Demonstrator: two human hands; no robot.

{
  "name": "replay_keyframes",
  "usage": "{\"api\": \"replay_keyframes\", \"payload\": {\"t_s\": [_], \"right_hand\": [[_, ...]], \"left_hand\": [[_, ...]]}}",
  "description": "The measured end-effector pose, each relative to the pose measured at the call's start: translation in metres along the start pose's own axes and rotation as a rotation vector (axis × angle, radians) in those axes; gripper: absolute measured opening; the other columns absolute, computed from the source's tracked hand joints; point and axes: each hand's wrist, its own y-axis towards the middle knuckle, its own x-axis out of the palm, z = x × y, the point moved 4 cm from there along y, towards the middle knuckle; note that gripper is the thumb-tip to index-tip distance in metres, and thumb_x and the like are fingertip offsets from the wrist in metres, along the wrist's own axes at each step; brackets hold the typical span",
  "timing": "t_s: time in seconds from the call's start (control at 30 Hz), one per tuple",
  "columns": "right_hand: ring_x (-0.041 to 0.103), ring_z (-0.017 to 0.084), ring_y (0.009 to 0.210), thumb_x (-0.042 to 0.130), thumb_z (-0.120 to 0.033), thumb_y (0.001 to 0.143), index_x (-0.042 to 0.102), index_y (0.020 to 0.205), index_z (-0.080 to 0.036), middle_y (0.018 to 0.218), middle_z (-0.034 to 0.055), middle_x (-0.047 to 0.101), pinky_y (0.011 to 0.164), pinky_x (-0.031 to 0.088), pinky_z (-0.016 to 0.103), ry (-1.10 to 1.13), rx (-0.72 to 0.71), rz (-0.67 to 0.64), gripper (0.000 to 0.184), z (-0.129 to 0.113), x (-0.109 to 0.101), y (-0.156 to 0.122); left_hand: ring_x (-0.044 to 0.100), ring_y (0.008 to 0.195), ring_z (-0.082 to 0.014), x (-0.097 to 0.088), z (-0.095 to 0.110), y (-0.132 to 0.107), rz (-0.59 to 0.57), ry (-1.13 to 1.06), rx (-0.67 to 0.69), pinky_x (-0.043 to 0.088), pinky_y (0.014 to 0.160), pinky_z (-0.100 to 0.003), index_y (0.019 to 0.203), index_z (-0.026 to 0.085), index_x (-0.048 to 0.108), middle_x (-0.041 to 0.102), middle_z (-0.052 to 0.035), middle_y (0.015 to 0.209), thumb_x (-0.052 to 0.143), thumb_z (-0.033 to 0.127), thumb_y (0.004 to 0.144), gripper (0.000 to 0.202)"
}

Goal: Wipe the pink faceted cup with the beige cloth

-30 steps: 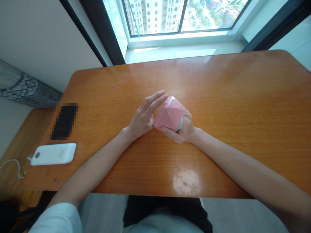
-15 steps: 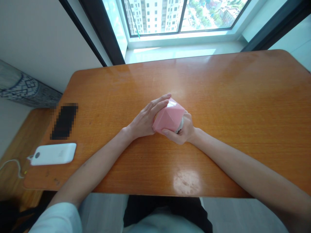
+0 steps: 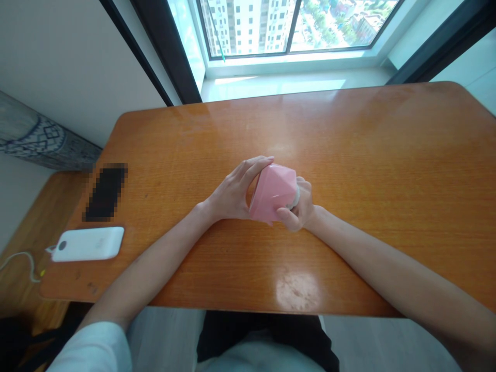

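Note:
Between my hands, above the table, is a pink faceted object (image 3: 274, 192) with a glossy surface and a broad rim on its left side. My left hand (image 3: 236, 190) holds that rim, fingertips at the top and thumb low, with a gap at the palm. My right hand (image 3: 301, 211) grips the other end, its thumb on the lower right of the pink surface and its fingers curled. A whitish-grey piece (image 3: 296, 196) shows between the pink object and my right fingers; I cannot tell what it is.
The wooden table (image 3: 368, 196) spans the view below a window (image 3: 289, 31). On the left lie a dark, pixelated flat shape (image 3: 105, 192) and a white rounded device (image 3: 88, 244), with a white cable (image 3: 27, 258) running off the left edge.
The pink object has turned in my hands, so its rim now faces left. My right thumb has shifted right along it, and my left palm stands farther off it.

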Motion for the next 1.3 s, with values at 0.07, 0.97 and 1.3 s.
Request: {"api": "replay_keyframes", "payload": {"t_s": [0.07, 0.97, 1.3], "right_hand": [[0.039, 0.013, 0.048, 0.053, -0.051, 0.104, 0.043, 0.069, -0.027, 0.054, -0.0058, 0.043, 0.046, 0.034, 0.030, 0.020, -0.031, 0.006, 0.044, -0.001, 0.001, -0.001], [0.043, 0.013, 0.045, 0.064, -0.045, 0.093, 0.048, 0.067, -0.027, 0.052, -0.0051, 0.050, 0.044, 0.035, 0.031, -0.127, -0.082, 0.014, 0.036, -0.001, 0.002, -0.001], [0.041, 0.012, 0.042, 0.059, -0.047, 0.097, 0.045, 0.064, -0.027, 0.049, -0.0051, 0.046, 0.042, 0.035, 0.029, -0.093, -0.040, 0.012, 0.041, -0.001, 0.001, 0.001]], "left_hand": [[0.067, 0.142, -0.0375, 0.000, 0.000, 0.001, -0.014, -0.037, -0.024, 0.060, 0.121, -0.054, 0.172, 0.024, 0.033, 0.059, -0.0197, 0.157, 0.093, 0.074, 0.075, 0.125], [0.063, 0.147, -0.0475, 0.010, -0.005, -0.005, -0.147, -0.059, -0.119, 0.056, 0.121, -0.067, 0.179, 0.025, 0.000, 0.047, -0.0237, 0.172, 0.084, 0.084, 0.076, 0.146], [0.037, 0.172, -0.0391, 0.012, 0.002, -0.005, -0.043, -0.043, 0.137, 0.057, 0.125, -0.068, 0.177, 0.046, -0.011, 0.003, -0.0031, 0.192, 0.071, 0.040, 0.100, 0.113]]}}
